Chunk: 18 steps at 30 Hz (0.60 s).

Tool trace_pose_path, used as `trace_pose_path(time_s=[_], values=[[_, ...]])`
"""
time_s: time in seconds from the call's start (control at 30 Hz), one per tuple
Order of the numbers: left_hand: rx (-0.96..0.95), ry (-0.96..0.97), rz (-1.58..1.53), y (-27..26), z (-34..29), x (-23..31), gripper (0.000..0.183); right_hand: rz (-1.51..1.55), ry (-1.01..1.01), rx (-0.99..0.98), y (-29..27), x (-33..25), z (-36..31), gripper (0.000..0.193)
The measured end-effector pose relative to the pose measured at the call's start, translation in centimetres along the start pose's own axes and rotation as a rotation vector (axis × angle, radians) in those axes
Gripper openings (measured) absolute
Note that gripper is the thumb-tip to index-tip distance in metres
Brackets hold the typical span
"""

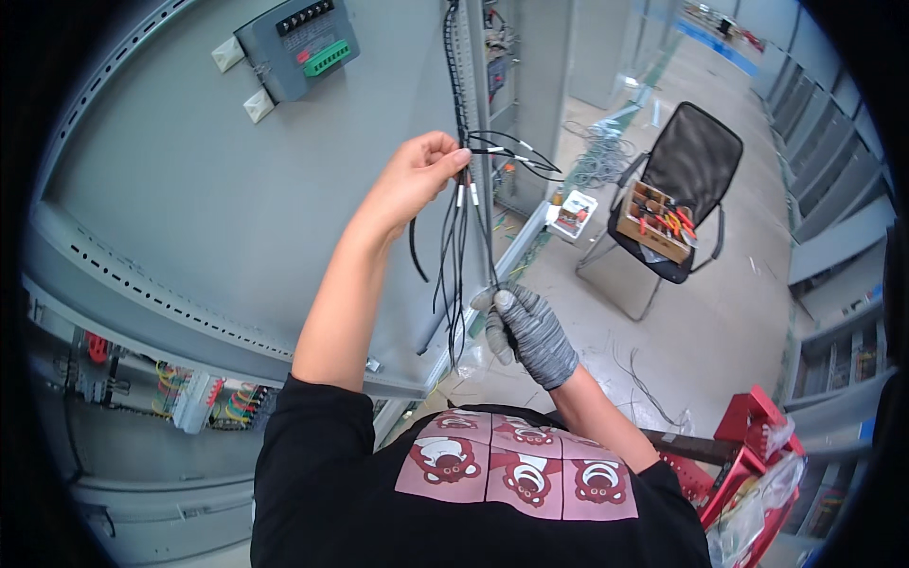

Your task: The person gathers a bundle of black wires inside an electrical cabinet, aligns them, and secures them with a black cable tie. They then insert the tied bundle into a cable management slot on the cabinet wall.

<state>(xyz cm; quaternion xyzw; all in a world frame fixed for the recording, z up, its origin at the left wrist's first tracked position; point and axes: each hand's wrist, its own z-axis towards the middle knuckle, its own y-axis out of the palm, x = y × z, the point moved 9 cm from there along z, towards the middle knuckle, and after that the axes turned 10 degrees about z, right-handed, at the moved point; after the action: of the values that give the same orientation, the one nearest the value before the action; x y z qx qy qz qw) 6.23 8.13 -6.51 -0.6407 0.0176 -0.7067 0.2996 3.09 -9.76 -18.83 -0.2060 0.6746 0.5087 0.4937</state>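
Both hands clamp the black wire bundle (461,237): bare left hand (417,175) pinching high, gloved right hand (525,327) gripping low, keeping strands taut against the grey cabinet door (237,208).

**Both hands raised, one bare, one gloved**

The left hand (415,175) is bare, lifted high on an outstretched forearm, its fingertips (454,159) pinched together. The right hand (528,327) sits lower and nearer the body, wears a grey knit glove, and is curled into a closed grip with the thumb on top. Black short sleeves cover both upper arms.
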Motion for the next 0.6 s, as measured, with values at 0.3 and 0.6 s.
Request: trace_pose_path(time_s=[0.3, 0.6], values=[[-0.016, 0.012, -0.053, -0.3, -0.5, 0.8, 0.020, -0.099, 0.015, 0.030, 0.7, -1.1, -1.6, 0.036], [-0.028, 0.048, 0.117, -1.1, -0.1, 1.3, 0.022, -0.270, -0.309, 0.276, -1.3, -6.4, 5.1, 0.021]])
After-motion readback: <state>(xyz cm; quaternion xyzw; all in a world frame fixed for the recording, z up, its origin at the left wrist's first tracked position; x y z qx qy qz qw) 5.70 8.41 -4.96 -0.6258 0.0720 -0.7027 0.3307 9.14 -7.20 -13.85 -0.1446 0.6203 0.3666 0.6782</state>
